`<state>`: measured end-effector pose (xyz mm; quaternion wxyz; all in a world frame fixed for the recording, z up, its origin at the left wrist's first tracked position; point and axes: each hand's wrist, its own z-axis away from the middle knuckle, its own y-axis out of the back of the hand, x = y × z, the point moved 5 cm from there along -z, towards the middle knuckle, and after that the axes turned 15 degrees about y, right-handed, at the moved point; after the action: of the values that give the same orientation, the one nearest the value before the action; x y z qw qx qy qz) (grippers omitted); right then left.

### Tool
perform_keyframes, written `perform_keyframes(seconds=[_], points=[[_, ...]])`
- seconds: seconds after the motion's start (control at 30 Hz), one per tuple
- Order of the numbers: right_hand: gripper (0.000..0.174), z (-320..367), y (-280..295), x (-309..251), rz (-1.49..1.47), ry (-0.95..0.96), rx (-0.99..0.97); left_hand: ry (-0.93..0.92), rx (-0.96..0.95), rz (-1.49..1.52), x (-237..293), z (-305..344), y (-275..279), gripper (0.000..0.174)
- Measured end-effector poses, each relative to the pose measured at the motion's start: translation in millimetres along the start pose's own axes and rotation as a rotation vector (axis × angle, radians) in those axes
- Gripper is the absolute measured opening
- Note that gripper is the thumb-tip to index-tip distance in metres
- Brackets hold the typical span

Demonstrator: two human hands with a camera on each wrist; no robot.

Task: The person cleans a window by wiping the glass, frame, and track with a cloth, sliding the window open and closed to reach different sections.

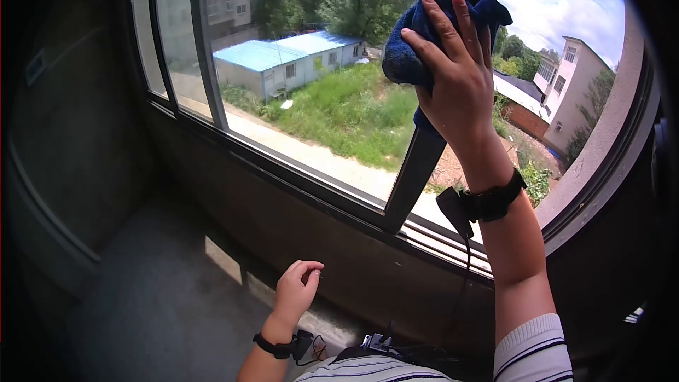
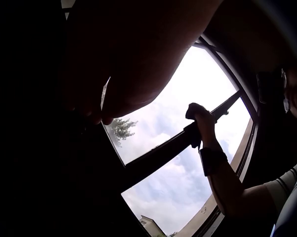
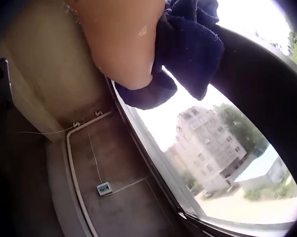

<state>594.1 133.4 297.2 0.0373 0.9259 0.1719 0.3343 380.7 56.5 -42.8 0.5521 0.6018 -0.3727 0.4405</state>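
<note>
A bunched dark blue cloth (image 1: pixel 403 60) lies under my right hand (image 1: pixel 460 78), up against the dark upright bar (image 1: pixel 417 170) of the window. The fingers of that hand stretch spread and nearly straight over the cloth; the thumb is hidden. In the right wrist view, folds of the blue cloth (image 3: pixel 190 54) hang out beside the hand (image 3: pixel 121 39). Low in front of my body, my left hand (image 1: pixel 297 290) hangs loosely curled, holding nothing, apart from the sill. The left wrist view has this hand (image 2: pixel 133 64) dark and close to the camera.
Large window panes (image 1: pixel 318 99) span the wall, with a dark lower track (image 1: pixel 283 177) below them. A shadowed wall (image 1: pixel 64 99) stands at the left. Straps with small cameras sit on both wrists, and a cable (image 1: pixel 467 262) hangs from the right one.
</note>
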Motion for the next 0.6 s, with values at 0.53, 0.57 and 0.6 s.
perform_keyframes(seconds=[0.53, 0.57, 0.6], points=[[0.027, 120.3, -13.9, -131.7, -0.591, 0.098, -0.42, 0.083, -0.062, 0.003, -43.0, -6.6, 42.4, 0.015], [0.024, 94.8, -3.8, -116.2, -0.506, 0.117, -0.353, 0.076, -0.068, -0.004, -43.2, -9.2, 42.5, 0.015], [0.024, 69.3, 6.5, -96.9, -0.374, 0.152, -0.336, 0.07, -0.081, -0.011, -42.6, -11.8, 41.1, 0.015]])
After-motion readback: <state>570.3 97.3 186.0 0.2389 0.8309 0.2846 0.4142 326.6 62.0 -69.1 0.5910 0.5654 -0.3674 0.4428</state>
